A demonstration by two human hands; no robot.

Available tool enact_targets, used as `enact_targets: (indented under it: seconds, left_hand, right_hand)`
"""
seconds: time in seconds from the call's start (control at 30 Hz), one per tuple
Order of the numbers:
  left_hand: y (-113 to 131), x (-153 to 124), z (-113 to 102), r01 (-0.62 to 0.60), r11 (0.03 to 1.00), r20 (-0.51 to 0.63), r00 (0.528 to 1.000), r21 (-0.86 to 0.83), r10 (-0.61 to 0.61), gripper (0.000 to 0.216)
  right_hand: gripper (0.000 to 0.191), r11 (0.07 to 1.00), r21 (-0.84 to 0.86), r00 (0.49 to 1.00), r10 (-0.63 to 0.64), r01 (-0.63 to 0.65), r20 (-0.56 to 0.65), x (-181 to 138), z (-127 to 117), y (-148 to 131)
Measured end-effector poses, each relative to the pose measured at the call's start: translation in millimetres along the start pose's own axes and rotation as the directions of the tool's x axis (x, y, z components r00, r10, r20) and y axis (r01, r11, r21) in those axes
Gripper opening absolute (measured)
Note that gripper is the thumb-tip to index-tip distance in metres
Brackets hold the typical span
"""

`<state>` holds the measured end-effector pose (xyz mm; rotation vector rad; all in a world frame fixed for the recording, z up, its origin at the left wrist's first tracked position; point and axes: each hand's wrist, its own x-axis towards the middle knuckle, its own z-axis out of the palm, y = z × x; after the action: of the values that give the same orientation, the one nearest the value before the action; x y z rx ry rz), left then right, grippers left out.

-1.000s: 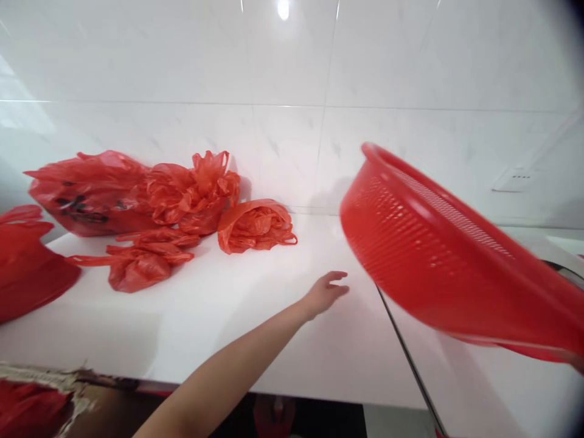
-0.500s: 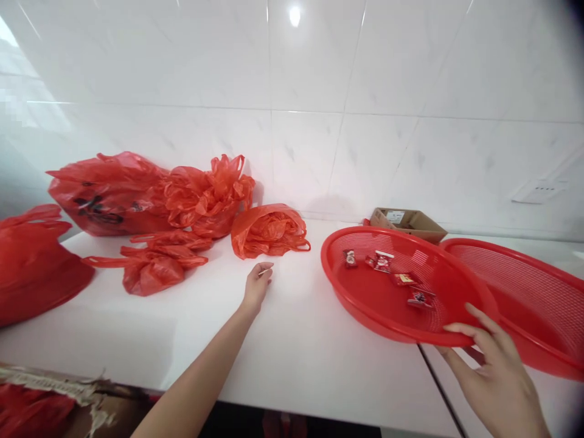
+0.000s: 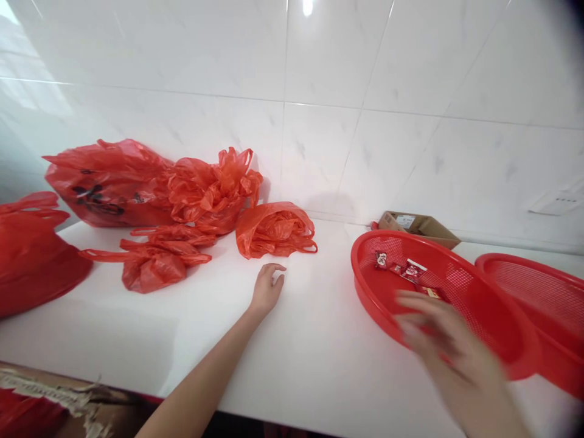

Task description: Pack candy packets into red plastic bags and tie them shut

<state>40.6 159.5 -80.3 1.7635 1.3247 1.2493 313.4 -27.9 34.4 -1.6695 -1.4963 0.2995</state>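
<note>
My left hand rests at the middle of the white table, fingers curved and apart, with nothing visible in it. Just beyond it lies a crumpled red plastic bag. On the right, my right hand is smeared by motion over the near side of a round red plastic basket, so its grip and any contact with the rim cannot be made out. Inside the basket are a few small red wrapped packets, partly hidden by that hand.
Another red basket adjoins the first at the right. A small cardboard box stands behind, against the tiled wall. More red bags crowd the left side of the table. A torn carton sits at the lower left.
My right hand has come off the basket's near rim and moved left and up. Both baskets have shifted right. My left hand's thumb and fingers are farther apart; the view has also shifted slightly.
</note>
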Motion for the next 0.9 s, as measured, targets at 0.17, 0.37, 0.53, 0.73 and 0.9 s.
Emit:
enact_targets:
  seconds: [0.17,0.37,0.53,0.73,0.9]
  left_hand:
    - [-4,-10,5,-0.072,0.996,0.03,0.997,0.059,0.07,0.024]
    - [-8,-18,6,-0.136,0.984,0.008,0.991,0.116,0.136,0.026]
    - [-12,-12,9,-0.149,0.981,-0.014,0.988,0.121,0.152,0.027]
    - [-15,-2,11,-0.123,0.983,-0.036,0.991,0.135,0.129,0.027]
    - [-7,5,19,-0.186,0.964,0.056,0.982,0.19,0.178,0.036]
  right_hand:
    - [0.032,0.876,0.428,0.889,0.003,-0.224,0.458,92,159,-40]
    - [0.052,0.722,0.591,0.89,0.077,-0.36,0.448,173,252,-42]
    - [0.051,0.567,0.776,0.941,-0.004,-0.277,0.339,170,230,-44]
    - [0.037,0.439,0.877,0.973,-0.024,-0.194,0.228,144,192,-39]
    - [0.032,0.353,0.924,0.975,-0.107,-0.146,0.195,131,178,-43]
